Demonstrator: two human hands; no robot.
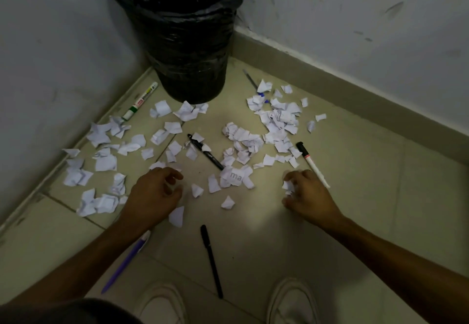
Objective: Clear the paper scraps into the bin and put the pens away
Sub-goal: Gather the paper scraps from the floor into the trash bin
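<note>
Several torn white paper scraps lie scattered over the tiled floor in front of a black bin lined with a black bag, standing in the corner. My left hand hovers low over the scraps, fingers curled and apart, holding nothing that I can see. My right hand is closed around a few white scraps. Pens lie about: a green whiteboard marker by the left wall, a black marker in the middle, a white pen with black cap beside my right hand, a black pen, a purple pen.
A thin blue pen lies right of the bin, partly under scraps. Walls and a skirting board close the corner on the left and the back right. My two white shoes stand at the bottom edge.
</note>
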